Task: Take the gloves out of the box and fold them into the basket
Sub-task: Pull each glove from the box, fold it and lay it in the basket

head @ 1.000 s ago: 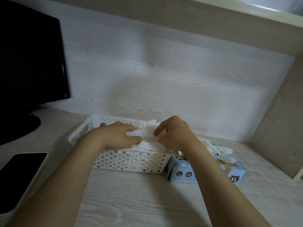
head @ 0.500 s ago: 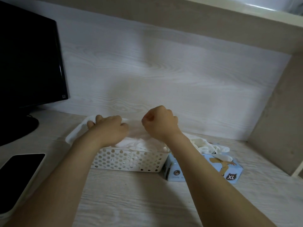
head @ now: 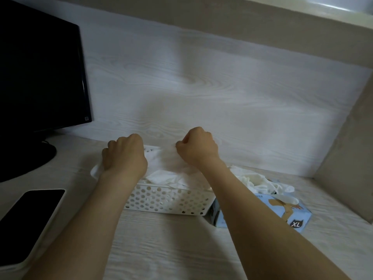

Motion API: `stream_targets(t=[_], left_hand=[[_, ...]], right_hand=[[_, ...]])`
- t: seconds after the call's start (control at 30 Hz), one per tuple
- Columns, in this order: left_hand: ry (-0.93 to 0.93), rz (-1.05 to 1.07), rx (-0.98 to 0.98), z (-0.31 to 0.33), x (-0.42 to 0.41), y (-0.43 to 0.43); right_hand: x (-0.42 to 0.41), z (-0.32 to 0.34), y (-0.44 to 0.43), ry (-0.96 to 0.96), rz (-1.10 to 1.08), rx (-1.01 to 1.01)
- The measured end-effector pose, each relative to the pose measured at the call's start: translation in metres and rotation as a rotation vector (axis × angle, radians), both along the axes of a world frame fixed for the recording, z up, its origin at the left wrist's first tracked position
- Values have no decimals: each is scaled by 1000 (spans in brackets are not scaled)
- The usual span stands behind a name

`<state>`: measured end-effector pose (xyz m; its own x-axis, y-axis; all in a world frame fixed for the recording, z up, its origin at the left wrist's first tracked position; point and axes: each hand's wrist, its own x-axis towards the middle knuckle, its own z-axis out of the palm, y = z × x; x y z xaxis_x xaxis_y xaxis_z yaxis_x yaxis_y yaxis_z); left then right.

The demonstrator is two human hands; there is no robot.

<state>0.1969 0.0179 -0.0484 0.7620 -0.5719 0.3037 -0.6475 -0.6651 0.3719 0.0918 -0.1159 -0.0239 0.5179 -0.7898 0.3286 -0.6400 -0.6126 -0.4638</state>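
A white perforated basket [head: 167, 201] stands on the desk with white gloves [head: 171, 177] piled inside. Above it, my left hand [head: 125, 156] and my right hand [head: 196, 149] each pinch an end of one thin white glove [head: 161, 156], which is stretched between them over the basket. To the right of the basket lies a light blue glove box [head: 282, 211] marked XL, and more white gloves [head: 260, 181] spill from its top opening. My right forearm covers part of the box.
A black monitor [head: 40, 77] and its stand [head: 26, 158] fill the left side. A dark phone [head: 28, 221] lies on a white pad at the lower left. A wood-grain back panel and a beige side wall [head: 347, 158] close the desk in.
Both hands rose from inside the basket and moved apart, pulling a glove taut between them. The view shifted slightly.
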Motion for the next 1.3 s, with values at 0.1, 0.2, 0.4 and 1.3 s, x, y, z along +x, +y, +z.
stream_targets(t=[0.1, 0.2, 0.4, 1.3], left_hand=[[-40, 31, -9, 1, -2, -1], [-84, -19, -68, 1, 1, -2], [140, -211, -39, -8, 6, -3], [-509, -677, -324, -23, -115, -43]], right_hand=[[-4, -3, 1, 62, -42, -21], [-6, -5, 5, 131, -56, -33], [-23, 7, 24, 32, 205, -113], [-169, -42, -22, -291, 27, -326]])
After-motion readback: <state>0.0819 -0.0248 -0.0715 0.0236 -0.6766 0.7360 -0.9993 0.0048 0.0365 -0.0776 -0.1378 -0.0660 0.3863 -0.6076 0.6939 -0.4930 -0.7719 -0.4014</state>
